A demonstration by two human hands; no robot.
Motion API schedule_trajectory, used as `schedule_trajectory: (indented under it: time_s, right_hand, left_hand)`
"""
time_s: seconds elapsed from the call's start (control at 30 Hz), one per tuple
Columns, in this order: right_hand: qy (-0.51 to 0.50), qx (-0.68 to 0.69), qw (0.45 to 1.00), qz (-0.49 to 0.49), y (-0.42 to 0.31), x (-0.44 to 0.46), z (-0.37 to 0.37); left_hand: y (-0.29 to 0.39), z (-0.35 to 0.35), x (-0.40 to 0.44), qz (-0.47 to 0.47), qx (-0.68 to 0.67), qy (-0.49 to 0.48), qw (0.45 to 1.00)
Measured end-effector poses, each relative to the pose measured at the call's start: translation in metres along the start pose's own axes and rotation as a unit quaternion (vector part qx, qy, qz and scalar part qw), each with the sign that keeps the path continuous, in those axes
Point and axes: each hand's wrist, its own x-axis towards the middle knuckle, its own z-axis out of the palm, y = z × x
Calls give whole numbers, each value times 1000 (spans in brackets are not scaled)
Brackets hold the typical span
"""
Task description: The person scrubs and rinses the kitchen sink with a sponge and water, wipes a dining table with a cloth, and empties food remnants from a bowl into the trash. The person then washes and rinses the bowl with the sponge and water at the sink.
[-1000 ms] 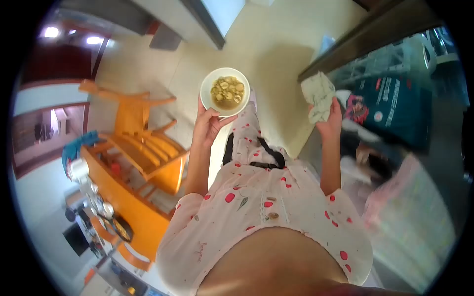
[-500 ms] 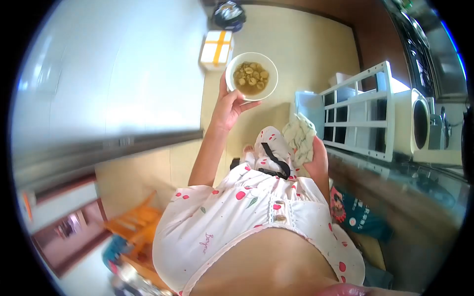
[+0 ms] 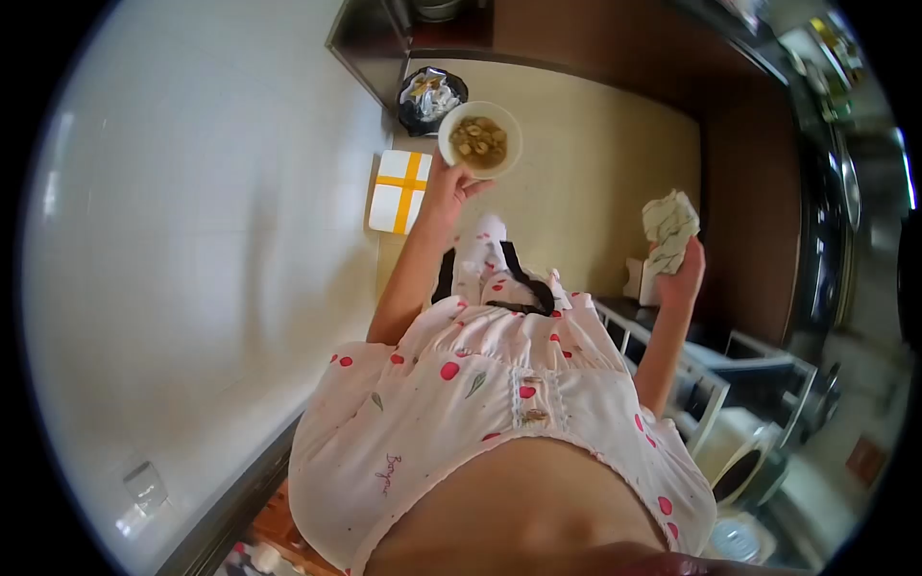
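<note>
A white bowl [image 3: 511, 144] of brownish soup with round pale pieces [image 3: 477, 142] is held out in front of me. My left hand [image 3: 449, 189] grips its near side, thumb by the rim and fingers beneath. Off to the right, my right hand [image 3: 684, 272] is closed on a crumpled, pale greenish cloth [image 3: 670, 228], which sticks up above the fingers. The two hands are well apart, with my patterned clothing between and below them.
A white box with yellow tape [image 3: 389, 205] stands on the floor by the left wall. Behind it is a black lined bin [image 3: 429, 115]. Dark cabinets [image 3: 749, 182] run along the right, above a white rack [image 3: 706, 408] at lower right.
The view has moved from the dining area past a doorway into the kitchen. The bowl stays in my left hand. My right hand, with the cloth, has swung outward since half a second ago.
</note>
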Motion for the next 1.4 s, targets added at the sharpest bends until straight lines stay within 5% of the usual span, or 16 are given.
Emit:
schedule_trajectory:
  time_s: [0.17,0.2,0.4,0.53,0.6,0.63,0.67,0.77,0.8,0.97,1.2,1.4]
  right_hand:
    - [-113,-71,991,30,-15,182,118]
    - [-122,-64,990,38,-45,170,104]
    - [-39,-105,978,177,-45,298,125]
    - [41,-190,937,290,-28,369,178]
    - [83,-184,922,331,-13,402,199]
    - [61,-304,899,311,-14,413,200]
    - [25,-414,863,287,-8,431,198]
    - [114,-353,874,313,32,475,233]
    - [133,-346,870,326,37,489,237]
    - [189,-358,830,383,43,526,237]
    - [196,-381,825,369,32,523,236]
    - [158,-361,832,391,20,536,222]
  left_hand:
    - [27,-97,203,-8,-8,109,994]
    - [16,-87,191,19,12,130,991]
    - [-23,-162,339,71,2,272,960]
    - [-46,-232,437,-2,78,387,919]
    - [-56,-250,483,65,339,480,807]
    - [-67,-247,488,87,461,507,723]
    - [-71,-252,492,90,501,471,721]
    - [-87,-289,533,114,599,378,697]
    - [-85,-282,542,114,649,369,655]
    - [-68,-257,564,59,707,344,615]
    - [-49,-238,555,37,834,265,482]
    - [-45,-244,554,55,862,237,444]
